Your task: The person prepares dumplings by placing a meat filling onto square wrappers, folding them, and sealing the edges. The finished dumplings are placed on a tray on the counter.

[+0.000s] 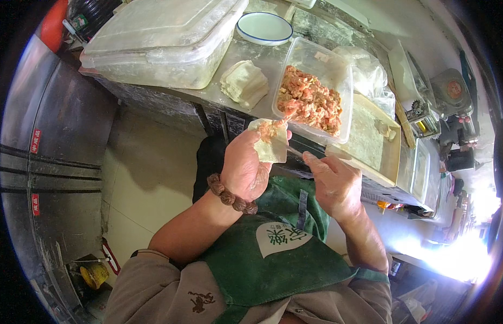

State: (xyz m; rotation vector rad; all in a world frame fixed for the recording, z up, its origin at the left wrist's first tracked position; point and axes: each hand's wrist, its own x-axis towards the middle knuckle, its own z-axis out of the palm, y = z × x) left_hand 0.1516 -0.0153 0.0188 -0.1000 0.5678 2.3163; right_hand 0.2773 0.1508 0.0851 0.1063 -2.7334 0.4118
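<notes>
A square dough wrapper (pixel 275 151) lies across the fingers and palm of my left hand (pixel 246 166), with some minced meat filling (pixel 269 131) near its upper edge. My right hand (pixel 334 178) holds a thin tool (pixel 297 153) between thumb and fingers; it points at the wrapper, and its far end cannot be made out. Just beyond, a clear plastic container (pixel 347 115) holds a heap of raw minced meat (pixel 310 101). A stack of dough wrappers (pixel 244 84) sits on the metal counter, left of the container.
A large lidded plastic bin (pixel 154 44) stands at the counter's left, beside a white blue-rimmed enamel dish (pixel 264 28). Right of the meat lie a shallow floured tray (pixel 371 137) and a plastic bag (pixel 363 69). The counter edge (pixel 182 94) runs before me; steel cabinet doors (pixel 65 121) are at left.
</notes>
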